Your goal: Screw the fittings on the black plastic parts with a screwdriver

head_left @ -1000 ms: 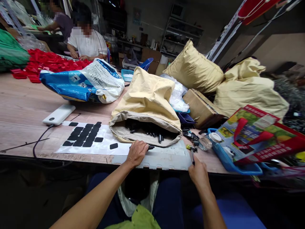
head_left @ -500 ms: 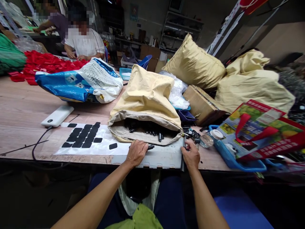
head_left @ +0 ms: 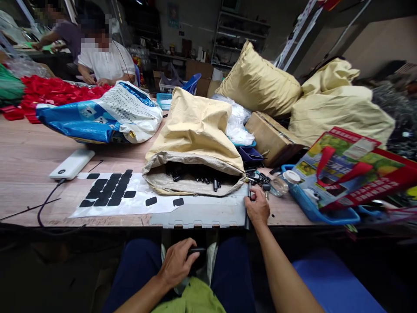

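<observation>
My left hand (head_left: 177, 263) is low over my lap, closed on a small black cylindrical piece (head_left: 197, 250) that pokes out past the fingers. Below it, a whitish sack (head_left: 211, 256) hangs between my knees. At the table's front edge, my right hand (head_left: 259, 208) grips a black rod-like tool (head_left: 248, 219) lying along the right side of a grey board (head_left: 202, 213); its exact kind is unclear. Behind the board lies a cream cloth sack (head_left: 198, 130), its mouth facing me, with many black cylindrical pieces (head_left: 215, 184) inside.
Black rounded patches (head_left: 112, 187) lie on a white sheet, beside a white power bank (head_left: 72, 164) with a cable. A blue-and-white bag (head_left: 97, 115) stands behind. To the right are a blue basket (head_left: 304, 204) holding a red-handled bag and a clear jar (head_left: 279, 187). Two people sit beyond.
My left hand has moved from the board down over my lap, still with the black piece. My right hand stays on the rod-like tool. A black patch shows where the left hand was.
</observation>
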Demonstrator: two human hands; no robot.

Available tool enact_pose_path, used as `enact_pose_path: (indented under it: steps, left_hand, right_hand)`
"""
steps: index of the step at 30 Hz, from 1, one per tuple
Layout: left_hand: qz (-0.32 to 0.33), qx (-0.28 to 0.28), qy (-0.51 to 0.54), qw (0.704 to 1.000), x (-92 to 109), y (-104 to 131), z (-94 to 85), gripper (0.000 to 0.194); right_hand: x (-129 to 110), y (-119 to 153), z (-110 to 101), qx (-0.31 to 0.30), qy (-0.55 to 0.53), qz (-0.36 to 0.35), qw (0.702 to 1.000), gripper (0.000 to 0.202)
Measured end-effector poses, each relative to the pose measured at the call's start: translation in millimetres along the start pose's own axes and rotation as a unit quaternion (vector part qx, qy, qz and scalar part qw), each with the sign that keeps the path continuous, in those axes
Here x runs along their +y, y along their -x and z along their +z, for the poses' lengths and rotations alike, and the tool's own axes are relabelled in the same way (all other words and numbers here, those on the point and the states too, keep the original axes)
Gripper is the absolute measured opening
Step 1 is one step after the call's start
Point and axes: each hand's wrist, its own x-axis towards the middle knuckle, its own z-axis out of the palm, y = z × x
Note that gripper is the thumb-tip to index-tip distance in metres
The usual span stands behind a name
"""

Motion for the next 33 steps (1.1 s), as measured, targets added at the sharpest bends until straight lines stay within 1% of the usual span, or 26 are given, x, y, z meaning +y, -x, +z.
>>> enact_pose_path:
  steps: [2, 3, 4, 5, 6, 7, 8, 10, 11, 12, 13, 14, 15, 16, 17, 18, 19, 21, 23, 24, 26, 27, 29, 30, 32, 33]
  left_hand:
    - [-0.116, -0.042, -0.065, 0.99, -17, -4, 19.4, 0.024]
    - [-0.154, -0.062, -0.1, 0.981, -23, -7, 24.9, 0.024]
    - [-0.173, -0.079, -0.13, 0.973, -26, -10, 27.2, 0.023]
    - [-0.176, -0.088, -0.147, 0.969, -26, -12, 26.4, 0.021]
    - [-0.161, -0.09, -0.149, 0.972, -22, -12, 22.7, 0.018]
    - [-0.129, -0.087, -0.137, 0.978, -14, -12, 16.3, 0.018]
    - [-0.084, -0.078, -0.118, 0.986, -4, -12, 7.7, 0.02]
    - [0.022, -0.043, -0.068, 0.996, 19, -17, -15.3, 0.021]
    - [0.062, -0.007, -0.053, 0.997, 30, -24, -29.1, 0.016]
    - [0.084, 0.042, -0.047, 0.995, 39, -34, -44.0, 0.014]
    - [0.078, 0.107, -0.046, 0.99, 44, -47, -59.8, 0.017]
    - [0.059, 0.175, -0.049, 0.982, 45, -62, -76.1, 0.02]
    - [0.032, 0.228, -0.06, 0.971, 43, -80, -92.2, 0.022]
    - [0.005, 0.27, -0.081, 0.959, 39, -97, -107.6, 0.023]
    - [-0.02, 0.293, -0.111, 0.949, 32, -115, -121.6, 0.024]
    - [-0.041, 0.3, -0.144, 0.942, 25, -130, -133.7, 0.025]
    - [-0.063, 0.295, -0.176, 0.937, 18, -143, -143.3, 0.025]
    - [-0.099, 0.257, -0.224, 0.935, 6, -159, -155.1, 0.025]
    - [-0.129, 0.23, -0.247, 0.932, 0, -164, -158.4, 0.024]
    - [-0.138, 0.225, -0.25, 0.932, -1, -163, -157.8, 0.024]
    - [-0.135, 0.236, -0.243, 0.931, 0, -157, -153.7, 0.023]
    - [-0.119, 0.248, -0.234, 0.932, 2, -151, -150.3, 0.022]
    - [-0.057, 0.263, -0.208, 0.94, 9, -139, -141.1, 0.021]
    - [-0.015, 0.253, -0.193, 0.948, 13, -134, -135.3, 0.02]
    - [0.065, 0.201, -0.166, 0.963, 19, -125, -122.6, 0.019]
    - [0.091, 0.174, -0.157, 0.968, 21, -123, -116.5, 0.019]
  right_hand:
    - [-1, 0, 0, -0.001, 0.0, 0.002, 1.0, 0.039]
    - [-1, 0, 0, -0.003, -0.001, 0.005, 1.0, 0.04]
    - [-1, 0, -1, -0.004, -0.002, 0.008, 1.0, 0.04]
    - [-1, 0, -1, -0.005, -0.003, 0.013, 1.0, 0.04]
    - [-1, 1, -1, -0.005, -0.004, 0.016, 1.0, 0.041]
    - [-1, 1, -1, -0.004, -0.006, 0.018, 1.0, 0.041]
    - [-1, 1, -1, -0.002, -0.007, 0.019, 1.0, 0.04]
    - [-1, 1, 0, 0.002, -0.006, 0.015, 1.0, 0.04]
    - [0, 1, 0, 0.003, -0.005, 0.014, 1.0, 0.04]
    - [0, 1, 1, 0.004, -0.004, 0.013, 1.0, 0.04]
    - [1, 1, 1, 0.004, -0.004, 0.012, 1.0, 0.04]
    - [1, 0, 1, 0.004, -0.004, 0.011, 1.0, 0.04]
    - [1, 0, 2, 0.004, -0.005, 0.011, 1.0, 0.039]
    - [1, 0, 2, 0.005, -0.006, 0.011, 1.0, 0.039]
    - [0, 0, 1, 0.004, -0.007, 0.011, 1.0, 0.039]
    - [0, 0, 1, 0.004, -0.008, 0.011, 1.0, 0.039]
    - [-2, 1, 0, 0.002, -0.009, 0.012, 1.0, 0.039]
    - [-5, 2, -2, -0.004, -0.011, 0.014, 1.0, 0.038]
    - [-7, 3, -3, -0.008, -0.011, 0.014, 1.0, 0.038]
    - [-8, 3, -3, -0.01, -0.009, 0.014, 1.0, 0.037]
    - [-9, 3, -3, -0.015, -0.001, 0.017, 1.0, 0.037]
    - [-9, 3, -2, -0.018, 0.002, 0.017, 1.0, 0.037]
    - [-8, 3, -2, -0.02, 0.004, 0.017, 1.0, 0.037]
    - [-8, 3, -2, -0.02, 0.003, 0.017, 1.0, 0.037]
    - [-8, 3, -2, -0.019, -0.002, 0.019, 1.0, 0.037]
    - [-8, 3, -3, -0.017, -0.003, 0.02, 1.0, 0.036]
